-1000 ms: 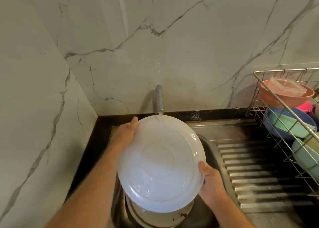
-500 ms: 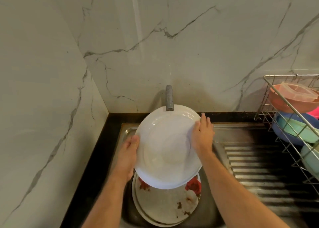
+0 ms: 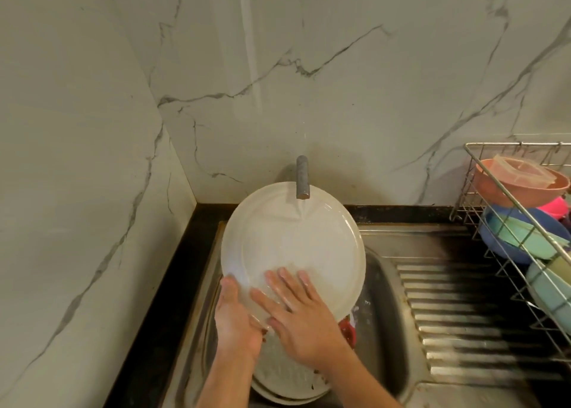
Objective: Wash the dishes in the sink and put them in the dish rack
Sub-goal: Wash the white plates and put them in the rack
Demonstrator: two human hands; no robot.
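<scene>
1. Plate [image 3: 293,247], white and round, is in the centre of the frame, tilted under the tap [image 3: 302,177], over the sink [image 3: 381,315]. A thin stream of water falls on its upper part and spreads down.
2. Left hand [image 3: 234,321] holds the plate at its lower left rim, the thumb on the edge; the other fingers are hidden behind, so its grip is closed on the plate.
3. Right hand [image 3: 296,312] lies flat on the lower part of the plate, fingers straight and spread, rubbing and gripping nothing.
4. Under the hands another plate [image 3: 287,383] lies in the sink, and something red [image 3: 347,330] shows at its right side; I judge it is food dirt, so more washing remains.
5. Dish rack [image 3: 494,203] stands at the right edge of the frame and already carries bowls: pink, blue and green ones.
6. To do this step well, I think the flat palm should pass over the whole face and the rim while the left hand turns the plate slowly under the water.
7. Wet plates slip easily, so the left grip should be firm, and the plate should stay low over the sink.
</scene>
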